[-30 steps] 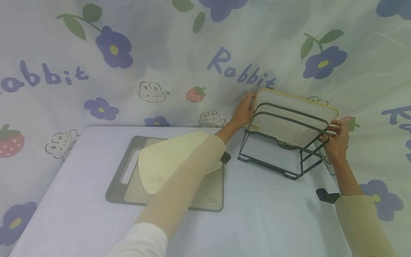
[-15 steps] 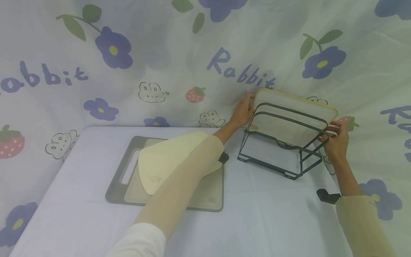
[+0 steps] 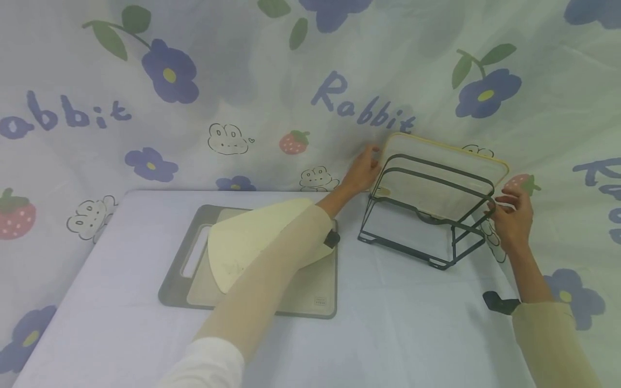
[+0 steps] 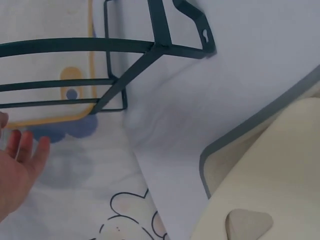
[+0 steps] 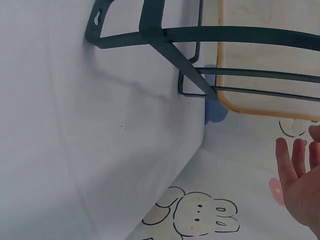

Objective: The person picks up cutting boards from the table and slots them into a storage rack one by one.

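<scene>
A white cutting board with a yellow edge (image 3: 436, 145) leans upright in a dark metal rack (image 3: 427, 207) at the back right of the table. My left hand (image 3: 363, 171) is just beside the board's left edge, its fingers loosely bent and holding nothing. On the other side, my right hand (image 3: 515, 218) hovers by the rack's right end, fingers relaxed and apart from the board. Both wrist views show a small gap between the fingertips and the board, with the left hand (image 4: 20, 172) and right hand (image 5: 302, 187) near its corners.
Left of the rack, a cream board (image 3: 252, 237) lies across a grey-rimmed beige cutting board (image 3: 303, 307) with a handle slot. My left sleeve crosses over both. A patterned cloth (image 3: 262, 81) hangs behind the white-covered table (image 3: 388, 334).
Both hands have let go of the yellow-edged cutting board and drawn slightly outward, the left hand to the left, the right hand to the right. Board and rack stay in place.
</scene>
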Demonstrator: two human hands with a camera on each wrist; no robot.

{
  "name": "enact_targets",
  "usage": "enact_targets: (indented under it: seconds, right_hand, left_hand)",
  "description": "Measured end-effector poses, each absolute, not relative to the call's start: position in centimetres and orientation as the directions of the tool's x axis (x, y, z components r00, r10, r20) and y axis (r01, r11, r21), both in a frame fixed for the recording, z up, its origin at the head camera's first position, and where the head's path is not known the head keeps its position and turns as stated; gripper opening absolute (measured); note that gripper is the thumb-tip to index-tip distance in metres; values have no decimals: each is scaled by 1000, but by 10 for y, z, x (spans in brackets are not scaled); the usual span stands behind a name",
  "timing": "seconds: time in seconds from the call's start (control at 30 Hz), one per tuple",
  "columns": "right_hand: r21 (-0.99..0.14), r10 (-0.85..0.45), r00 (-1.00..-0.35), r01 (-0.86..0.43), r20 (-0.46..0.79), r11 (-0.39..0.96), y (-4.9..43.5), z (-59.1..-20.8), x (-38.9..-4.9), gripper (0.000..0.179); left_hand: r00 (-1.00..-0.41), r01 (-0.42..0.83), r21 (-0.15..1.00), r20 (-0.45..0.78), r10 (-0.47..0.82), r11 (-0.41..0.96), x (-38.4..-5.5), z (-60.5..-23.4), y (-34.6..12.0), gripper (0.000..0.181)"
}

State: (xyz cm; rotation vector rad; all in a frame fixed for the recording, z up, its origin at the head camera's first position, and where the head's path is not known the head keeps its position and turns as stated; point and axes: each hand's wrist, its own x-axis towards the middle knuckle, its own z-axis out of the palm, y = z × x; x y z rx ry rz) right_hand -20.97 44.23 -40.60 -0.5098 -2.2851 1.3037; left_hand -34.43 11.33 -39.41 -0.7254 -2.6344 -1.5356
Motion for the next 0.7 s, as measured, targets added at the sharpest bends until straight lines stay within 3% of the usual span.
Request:
enact_targets:
  seconds: [0.3,0.57,0.7]
  right_hand:
    - [-961,570,-790,-86,226,262,444,-394,-188,42]
    - [-819,526,-745,-48,411,572,445,-388,-160,39]
    - [-766,505,-746,-10,433,643,440,-384,-146,36]
  left_hand:
    - [-854,435,820,245,458,373,-338,-397,99,46]
    - [-805,491,797,261,532,351,-328,-394,68,53]
    - [-791,520,778,283,542,353,-324,-391,46,53]
